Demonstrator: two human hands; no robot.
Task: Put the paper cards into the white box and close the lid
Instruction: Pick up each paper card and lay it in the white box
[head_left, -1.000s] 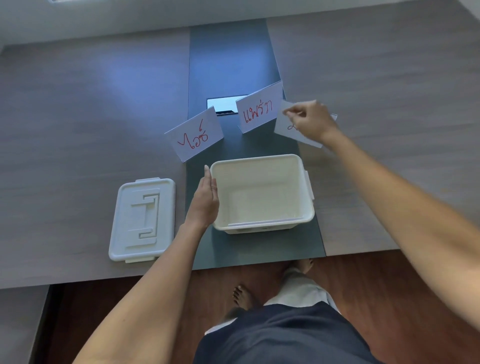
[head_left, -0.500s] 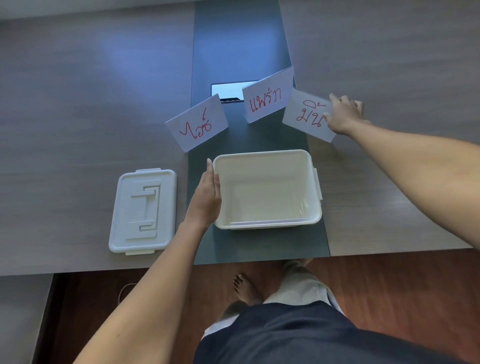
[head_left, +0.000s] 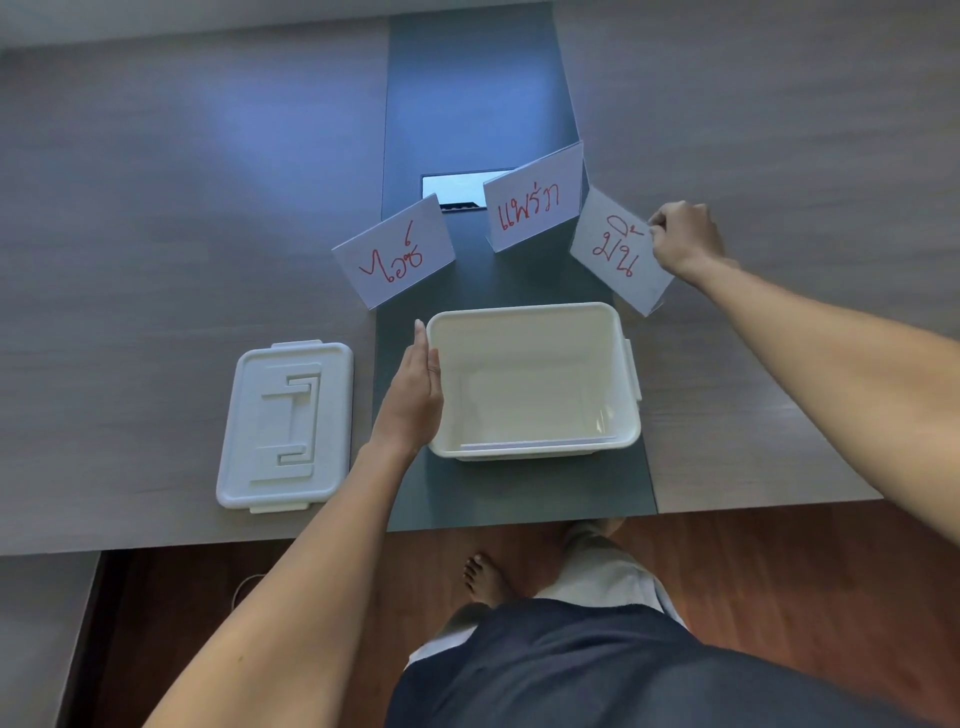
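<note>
The white box (head_left: 535, 312) stands open on the dark middle strip of the table, with a sheet of paper lying flat near its front wall. My left hand (head_left: 415, 395) rests flat against the box's left side, fingers straight. Three folded paper cards with red writing stand behind the box: the left card (head_left: 395, 252), the middle card (head_left: 535, 197) and the right card (head_left: 618, 252). My right hand (head_left: 683, 241) pinches the right card's top right edge. The white lid (head_left: 285, 423) lies flat to the left of the box.
A dark rectangular hatch (head_left: 457, 189) sits in the strip behind the cards. The table's front edge (head_left: 519, 525) runs just below the box, with wooden floor, my legs and a bare foot (head_left: 485, 577) beneath it.
My right hand moved from over the right card to its right edge and now pinches it; the card's writing shows. My left hand stays on the box.
</note>
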